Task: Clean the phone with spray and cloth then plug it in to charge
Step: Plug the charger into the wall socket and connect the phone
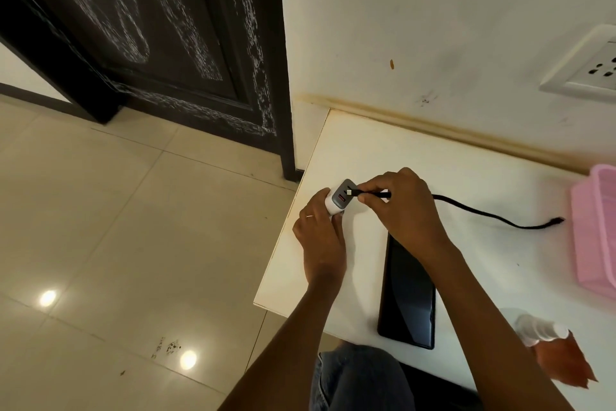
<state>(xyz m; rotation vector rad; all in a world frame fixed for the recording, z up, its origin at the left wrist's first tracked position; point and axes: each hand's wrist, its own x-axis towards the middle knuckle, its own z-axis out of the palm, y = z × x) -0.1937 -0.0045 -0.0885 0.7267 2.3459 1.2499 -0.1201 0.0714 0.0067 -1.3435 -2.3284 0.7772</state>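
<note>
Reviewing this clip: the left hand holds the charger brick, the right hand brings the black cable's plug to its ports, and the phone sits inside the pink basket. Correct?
Not quite. In the head view the phone lies flat on the white table, under the right forearm, apart from the pink basket. The rest stands: left hand holds the charger brick, right hand brings the cable plug.

A home, it seems: a room corner with a worn dark door (160,44), glossy cream floor tiles (116,227), a scuffed white wall (433,27) with a socket (590,67), and a small white table (416,157) against it bearing a pink basket (596,237).
</note>
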